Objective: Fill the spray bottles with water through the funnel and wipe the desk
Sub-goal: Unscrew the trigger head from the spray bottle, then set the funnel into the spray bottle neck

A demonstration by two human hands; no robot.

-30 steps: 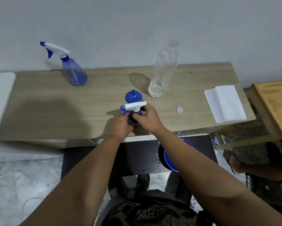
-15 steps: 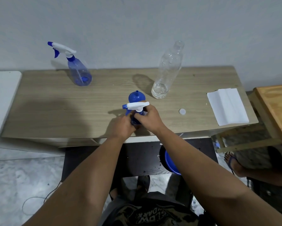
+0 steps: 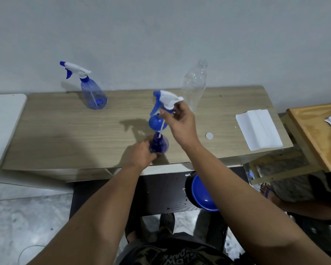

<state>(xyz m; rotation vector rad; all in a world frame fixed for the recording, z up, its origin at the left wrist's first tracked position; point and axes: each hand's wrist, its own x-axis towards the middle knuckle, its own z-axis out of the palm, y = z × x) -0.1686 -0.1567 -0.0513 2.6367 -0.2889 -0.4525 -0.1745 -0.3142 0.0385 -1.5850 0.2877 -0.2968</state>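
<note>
Blue spray bottle point(image 3: 159, 144) stands near the desk's point(image 3: 65, 134) front edge, gripped by the left hand point(image 3: 142, 154). Above it the right hand point(image 3: 181, 121) pinches the lifted trigger head point(image 3: 167, 101) — its tube dips into the neck — with the blue funnel point(image 3: 155, 122) just behind.

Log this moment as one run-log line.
left hand: holds near spray bottle | right hand: lifts trigger head out | funnel: on desk
</note>
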